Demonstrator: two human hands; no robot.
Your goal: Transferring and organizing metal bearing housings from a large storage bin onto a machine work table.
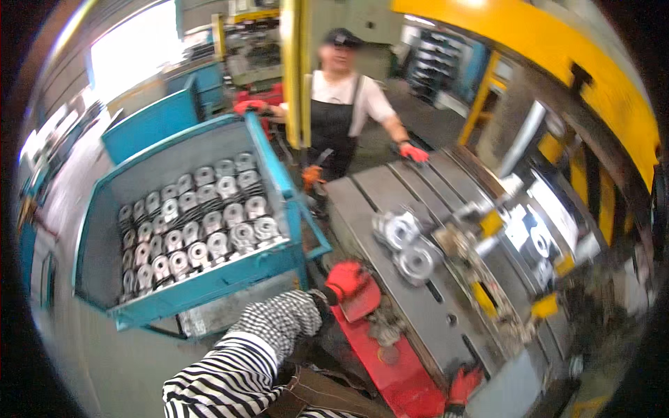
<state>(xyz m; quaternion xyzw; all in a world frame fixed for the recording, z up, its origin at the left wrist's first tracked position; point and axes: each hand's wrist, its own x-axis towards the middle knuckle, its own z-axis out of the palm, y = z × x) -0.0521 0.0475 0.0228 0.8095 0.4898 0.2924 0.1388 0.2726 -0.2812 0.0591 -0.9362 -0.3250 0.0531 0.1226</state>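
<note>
At the left, a blue bin (97, 202) holds rows of ring-ended metal parts (198, 251). Beyond its right side stands a co-worker (334, 111), one red glove at the bin's far corner, the other on the far edge of a slotted table (390, 187). Nearer, the person's left hand (346, 279), red-gloved, has its fingers curled over a red flap (364, 304); whether they grip it I cannot tell. Just beside lie grey lumps (385, 326), above a red ledge (411, 376). Two round castings (418, 261) sit together on the table. The right hand (463, 384), also gloved, is at the table's near edge, its finger opening and any hold unclear. A yellow frame (557, 42) arches over the far right.
</note>
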